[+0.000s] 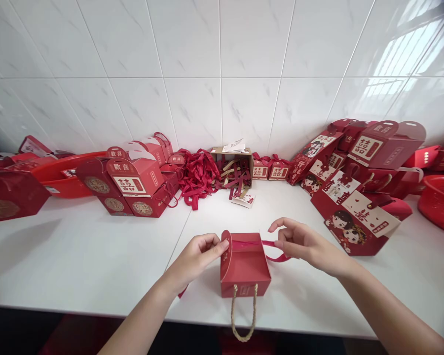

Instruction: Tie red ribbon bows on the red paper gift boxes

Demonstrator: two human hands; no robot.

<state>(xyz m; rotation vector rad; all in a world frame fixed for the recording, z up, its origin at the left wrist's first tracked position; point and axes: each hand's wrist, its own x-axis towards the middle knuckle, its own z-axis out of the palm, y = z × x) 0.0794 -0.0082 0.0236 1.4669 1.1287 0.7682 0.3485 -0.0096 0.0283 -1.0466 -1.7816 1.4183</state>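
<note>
A small red gift box [248,266] sits near the front edge of the white table, with a twisted gold rope handle [244,340] hanging from its near side. My left hand [200,256] is closed on the rounded flap at the box's left, thumb in front. A dark pink ribbon [281,258] runs across the box top and out to the right. My right hand [303,244] pinches it between thumb and curled fingers, just right of the box. Another ribbon end [183,292] shows below my left wrist.
Behind lie a heap of red ribbons [200,175] and an open carton [250,170] of ribbon pieces. Red gift boxes [133,180] are stacked at left. More boxes [362,222] and a red basin [440,204] stand at right. A tiled wall [192,49] rises behind.
</note>
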